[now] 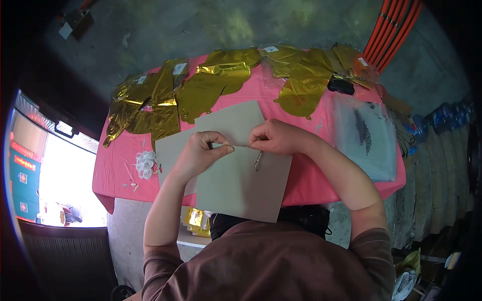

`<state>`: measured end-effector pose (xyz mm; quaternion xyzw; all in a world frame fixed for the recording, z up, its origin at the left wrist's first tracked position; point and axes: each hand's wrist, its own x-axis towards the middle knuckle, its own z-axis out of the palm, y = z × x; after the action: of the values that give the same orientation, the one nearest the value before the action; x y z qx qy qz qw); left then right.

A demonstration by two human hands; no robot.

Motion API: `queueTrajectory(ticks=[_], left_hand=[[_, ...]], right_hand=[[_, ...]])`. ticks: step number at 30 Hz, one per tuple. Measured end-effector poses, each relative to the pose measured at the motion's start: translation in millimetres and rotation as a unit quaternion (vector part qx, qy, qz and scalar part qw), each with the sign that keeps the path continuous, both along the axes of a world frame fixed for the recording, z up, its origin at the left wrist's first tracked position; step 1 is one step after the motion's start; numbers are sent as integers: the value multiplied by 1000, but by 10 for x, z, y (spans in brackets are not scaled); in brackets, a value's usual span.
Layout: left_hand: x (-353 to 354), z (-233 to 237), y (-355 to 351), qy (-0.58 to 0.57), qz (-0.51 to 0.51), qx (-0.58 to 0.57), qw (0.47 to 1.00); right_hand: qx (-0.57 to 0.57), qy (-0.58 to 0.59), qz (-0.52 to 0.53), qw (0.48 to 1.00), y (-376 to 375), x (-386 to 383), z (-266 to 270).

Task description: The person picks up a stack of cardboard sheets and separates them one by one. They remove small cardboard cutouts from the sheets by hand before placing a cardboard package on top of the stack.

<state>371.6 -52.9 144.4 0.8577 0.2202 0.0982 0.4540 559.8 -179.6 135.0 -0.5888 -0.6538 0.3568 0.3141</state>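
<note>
Over the grey boards (241, 185) at the front of the pink-covered table, both my hands are raised close together. My left hand (206, 150) pinches a thin white string, its thumb and forefinger pressed together. Just to the right, my right hand (276, 136) has its fingers closed on the same thin string. A short looped end (258, 161) hangs below my right hand. The string between the hands is very thin and partly hidden by the fingers. To the left of the boards lies a bundle of white string (146, 164).
Gold foil balloons (216, 83) lie along the table's back. Clear plastic bags (366, 140) are stacked at the right on the pink cloth (314, 175). A black item (341, 86) sits behind them. Blue water bottles (444, 118) stand beyond the table, and orange pipes (391, 32) rise behind.
</note>
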Motion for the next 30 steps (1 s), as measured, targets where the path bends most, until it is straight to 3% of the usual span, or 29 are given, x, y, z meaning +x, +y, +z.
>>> queueTrajectory(ticks=[4, 10, 13, 16, 18, 19, 21, 24, 30], left_hand=[[-16, 18, -9, 13, -3, 1, 1000], [-22, 31, -33, 5, -1, -2, 1000], [-33, 9, -17, -2, -4, -8, 1000], [-83, 17, 33, -4, 9, -17, 1000], [-116, 10, 58, -3, 12, -26, 1000], [-113, 3, 72, -12, 10, -20, 1000], [-101, -1, 84, -23, 8, -13, 1000], [-85, 11, 78, -31, 6, -12, 999], [-81, 64, 43, -24, 8, -4, 1000]], right_hand=[[5, -36, 18, 999, -2, 16, -47], [15, 0, 26, 1000, -48, -17, -83], [28, -29, 3, 999, -66, 6, -146], [67, 32, -72, 995, -116, 146, -112], [-87, 52, -104, 989, -203, 189, 4], [-87, 51, -105, 989, -213, 216, -6], [-80, 19, -26, 996, -219, 263, -59], [-41, 74, -9, 996, -196, 213, -135], [-57, 68, 5, 996, -181, 153, -76]])
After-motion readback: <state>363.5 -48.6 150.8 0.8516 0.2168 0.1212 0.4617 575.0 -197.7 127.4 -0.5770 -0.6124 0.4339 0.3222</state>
